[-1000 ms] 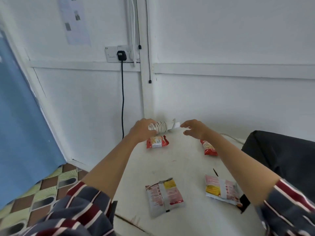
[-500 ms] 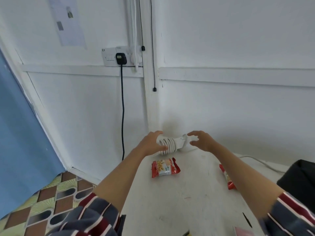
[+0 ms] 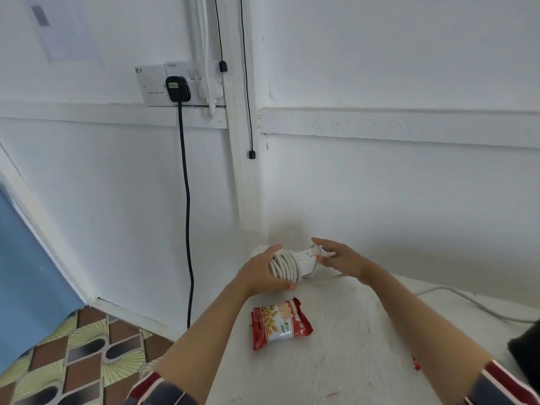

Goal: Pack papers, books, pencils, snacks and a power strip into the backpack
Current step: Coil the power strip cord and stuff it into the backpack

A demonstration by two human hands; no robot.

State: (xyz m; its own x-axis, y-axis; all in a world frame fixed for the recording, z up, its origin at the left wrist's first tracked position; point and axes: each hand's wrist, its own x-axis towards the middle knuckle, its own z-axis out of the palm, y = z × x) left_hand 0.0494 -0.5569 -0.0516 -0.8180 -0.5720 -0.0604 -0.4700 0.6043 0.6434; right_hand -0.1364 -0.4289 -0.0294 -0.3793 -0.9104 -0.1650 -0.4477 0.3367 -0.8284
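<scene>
- Risk, loose cable: a white cable (image 3: 473, 306) trails from the power strip (image 3: 304, 257) across the desk (image 3: 350, 346) toward the right edge of the view. If the strip is lifted before this tail is wound in, it will likely drag, snag on the desk edge, or sweep nearby items off.
- Risk, unwinding: the coil (image 3: 282, 266) is held only by finger pressure. Loosening the grip could let the turns spring apart.
- Risk, wall plug: whether the trailing cable ends at the wall socket (image 3: 181, 87) cannot be told. If it does, pulling would strain the plug.
- Left hand (image 3: 260, 273): closed around the wound coil at the strip's left end, with fingers over the top and thumb beneath.
- Right hand (image 3: 339, 258): partly open, with fingertips touching the strip's right end and the cable just there. A firm hold cannot be confirmed.
- Location: the strip sits at the far corner of the desk, near the wall. A red snack packet (image 3: 279, 323) lies just in front of it. The backpack's dark edge (image 3: 526, 346) shows at the far right.
</scene>
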